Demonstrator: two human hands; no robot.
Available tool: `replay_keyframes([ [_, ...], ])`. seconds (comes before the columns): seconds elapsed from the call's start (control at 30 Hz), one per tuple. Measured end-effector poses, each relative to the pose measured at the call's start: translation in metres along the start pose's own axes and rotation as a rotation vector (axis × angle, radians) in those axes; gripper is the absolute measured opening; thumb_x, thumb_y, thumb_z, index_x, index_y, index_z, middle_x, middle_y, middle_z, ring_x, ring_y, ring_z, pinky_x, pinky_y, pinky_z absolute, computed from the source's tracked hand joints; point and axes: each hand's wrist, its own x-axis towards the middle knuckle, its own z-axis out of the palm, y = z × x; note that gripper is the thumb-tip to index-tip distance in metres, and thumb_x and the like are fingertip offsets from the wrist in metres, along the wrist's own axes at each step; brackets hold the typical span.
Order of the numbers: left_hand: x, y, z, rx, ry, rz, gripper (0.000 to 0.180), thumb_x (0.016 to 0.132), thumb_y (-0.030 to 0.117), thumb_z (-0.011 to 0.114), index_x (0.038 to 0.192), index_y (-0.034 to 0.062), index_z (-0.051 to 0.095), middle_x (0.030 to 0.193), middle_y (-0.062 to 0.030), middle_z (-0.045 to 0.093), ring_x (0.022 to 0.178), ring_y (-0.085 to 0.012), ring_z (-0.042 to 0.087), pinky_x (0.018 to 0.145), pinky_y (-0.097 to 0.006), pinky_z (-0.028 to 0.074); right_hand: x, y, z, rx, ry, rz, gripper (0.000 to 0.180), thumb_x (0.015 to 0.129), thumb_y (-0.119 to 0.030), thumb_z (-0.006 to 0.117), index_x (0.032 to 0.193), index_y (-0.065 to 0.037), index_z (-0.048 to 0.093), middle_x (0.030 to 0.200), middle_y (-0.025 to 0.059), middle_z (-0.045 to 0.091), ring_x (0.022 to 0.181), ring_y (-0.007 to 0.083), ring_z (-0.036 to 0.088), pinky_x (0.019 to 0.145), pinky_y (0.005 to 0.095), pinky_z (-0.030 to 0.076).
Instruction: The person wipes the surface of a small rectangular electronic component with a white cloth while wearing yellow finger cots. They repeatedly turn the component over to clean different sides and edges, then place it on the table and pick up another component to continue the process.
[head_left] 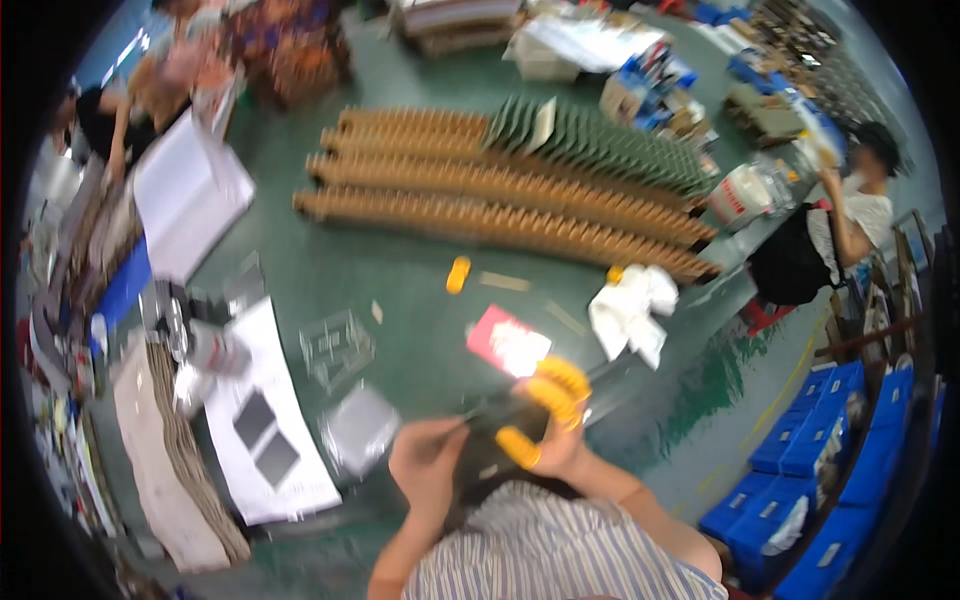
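Near the table's front edge, my left hand (428, 462) pinches the left side of a dark flat piece (488, 418), which is blurred. My right hand (556, 420) wears yellow finger covers, and its curved fingers and thumb grip the same piece from the right. Just beyond it lies a pink and white card (508, 341). A clear plastic square (361, 428) is close to my left hand. Farther left, two dark grey squares (266, 440) rest on a white sheet (250, 372).
Brown slotted racks (450, 180) cross the table, with green plates (600, 145) standing in the back one. A white cloth (632, 312) lies to the right, a bottle (215, 352) to the left. Blue boxes (800, 440) stack beside the table; a person (840, 215) sits at right.
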Motion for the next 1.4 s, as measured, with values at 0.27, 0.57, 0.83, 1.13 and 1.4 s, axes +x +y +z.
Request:
replay_keyframes([
  [0.27, 0.003, 0.007, -0.001, 0.033, -0.137, 0.056, 0.019, 0.072, -0.015, 0.062, 0.085, -0.0023, 0.056, 0.088, -0.0129, 0.063, 0.084, -0.0187, 0.061, 0.076, -0.026, 0.048, -0.005, 0.004, -0.007, -0.092, 0.030, -0.007, 0.027, 0.067, -0.028, 0.074, 0.090, -0.016, 0.068, 0.118, 0.0102, 0.038, 0.099, 0.0255, 0.042, 0.081, 0.0357, 0.040],
  [0.57, 0.007, 0.010, 0.004, 0.150, -0.184, 0.155, 0.016, 0.071, -0.012, 0.064, 0.082, -0.0018, 0.060, 0.087, -0.0127, 0.064, 0.082, -0.0189, 0.062, 0.074, -0.026, 0.048, 0.001, 0.005, -0.011, -0.253, -0.051, -0.044, 0.020, 0.069, -0.034, 0.071, 0.089, -0.028, 0.070, 0.117, 0.0078, 0.038, 0.103, 0.0274, 0.033, 0.085, 0.0372, 0.033],
  [0.83, 0.007, 0.010, 0.002, 0.160, -0.196, 0.187, 0.017, 0.071, -0.012, 0.064, 0.082, -0.0013, 0.059, 0.087, -0.0127, 0.065, 0.081, -0.0194, 0.062, 0.072, -0.026, 0.049, 0.001, 0.000, -0.011, -0.326, -0.107, -0.063, 0.021, 0.069, -0.034, 0.070, 0.090, -0.029, 0.069, 0.117, 0.0073, 0.039, 0.102, 0.0280, 0.032, 0.083, 0.0376, 0.033],
  [1.13, 0.007, 0.009, 0.002, 0.167, -0.202, 0.201, 0.017, 0.070, -0.012, 0.065, 0.082, -0.0013, 0.060, 0.087, -0.0127, 0.065, 0.081, -0.0193, 0.062, 0.072, -0.026, 0.049, 0.002, -0.002, -0.011, -0.343, -0.093, -0.030, 0.020, 0.070, -0.033, 0.070, 0.089, -0.029, 0.069, 0.117, 0.0079, 0.038, 0.102, 0.0281, 0.032, 0.084, 0.0374, 0.032],
  [1.4, 0.007, 0.009, 0.002, 0.164, -0.201, 0.203, 0.017, 0.070, -0.012, 0.065, 0.083, -0.0011, 0.061, 0.086, -0.0119, 0.065, 0.080, -0.0187, 0.062, 0.071, -0.026, 0.048, 0.001, -0.002, -0.011, -0.334, -0.103, -0.089, 0.018, 0.070, -0.034, 0.070, 0.087, -0.029, 0.069, 0.117, 0.0077, 0.039, 0.101, 0.0279, 0.032, 0.082, 0.0369, 0.033],
])
